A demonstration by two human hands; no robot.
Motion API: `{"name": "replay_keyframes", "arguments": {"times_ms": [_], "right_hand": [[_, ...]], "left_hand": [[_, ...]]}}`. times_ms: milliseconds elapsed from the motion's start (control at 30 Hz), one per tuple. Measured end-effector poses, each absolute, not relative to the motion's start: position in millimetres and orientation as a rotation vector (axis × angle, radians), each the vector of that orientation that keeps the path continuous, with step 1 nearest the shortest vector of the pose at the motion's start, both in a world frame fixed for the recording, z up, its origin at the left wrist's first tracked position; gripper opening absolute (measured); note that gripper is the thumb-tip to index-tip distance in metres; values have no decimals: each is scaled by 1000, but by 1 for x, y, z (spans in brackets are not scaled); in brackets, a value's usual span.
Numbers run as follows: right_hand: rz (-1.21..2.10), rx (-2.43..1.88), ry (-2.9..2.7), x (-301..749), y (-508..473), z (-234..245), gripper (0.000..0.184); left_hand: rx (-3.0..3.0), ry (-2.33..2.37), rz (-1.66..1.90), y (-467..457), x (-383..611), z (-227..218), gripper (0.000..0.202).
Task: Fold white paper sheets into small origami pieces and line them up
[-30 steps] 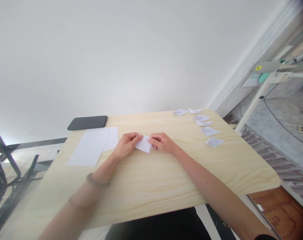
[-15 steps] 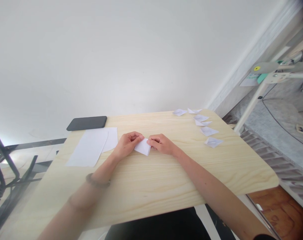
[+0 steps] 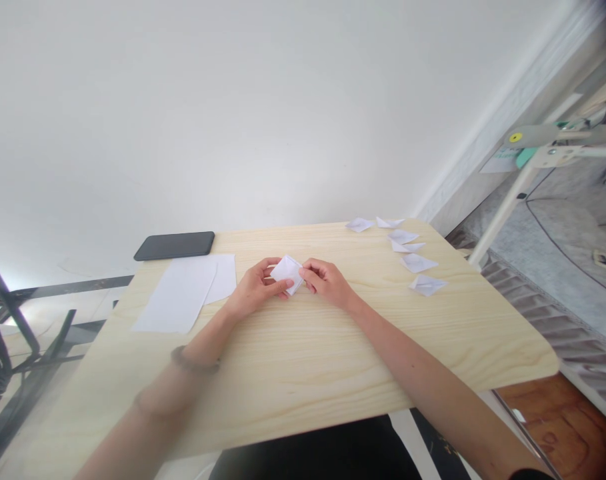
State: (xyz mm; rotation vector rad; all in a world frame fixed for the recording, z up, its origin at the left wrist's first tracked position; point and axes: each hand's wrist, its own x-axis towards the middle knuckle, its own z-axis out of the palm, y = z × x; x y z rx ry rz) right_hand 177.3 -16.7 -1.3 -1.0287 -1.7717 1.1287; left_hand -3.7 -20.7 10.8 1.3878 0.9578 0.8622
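Observation:
A small folded piece of white paper (image 3: 287,271) is held just above the light wooden table (image 3: 303,373), near its middle. My left hand (image 3: 255,289) pinches its left and lower edge with thumb and fingers. From the right, my right hand (image 3: 327,283) pinches the paper's other side. Both hands are closed on the paper, which is tipped up towards me. A dark bracelet sits on my left wrist.
Flat white paper sheets (image 3: 183,293) lie left of my hands, with a black phone (image 3: 175,245) behind them at the table's far edge. Several small folded paper pieces (image 3: 415,261) are lined along the far right. A white stand (image 3: 503,207) rises beyond the right edge.
The folded paper has been lifted and turned up from lying low between my hands; both hands shifted slightly away from me with it.

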Motion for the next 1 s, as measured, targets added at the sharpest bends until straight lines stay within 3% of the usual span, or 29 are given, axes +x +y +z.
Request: {"name": "replay_keyframes", "arguments": {"times_ms": [267,467,700,867,1000], "right_hand": [[1032,-1048,-1804,175,-18,-3,22],[978,-1068,-1835,176,-17,-2,24],[1056,-1084,-1864,179,-17,-3,26],[1011,-1090,-1889,177,-18,-3,27],[891,-1073,-1851,175,-16,-6,18]], "left_hand": [[1523,960,761,-21,-8,10,26],[1439,971,829,-20,-8,10,49],[1494,1002,885,-16,-12,8,31],[1579,1066,899,-14,-13,8,32],[1722,1136,928,-15,-14,10,30]]}}
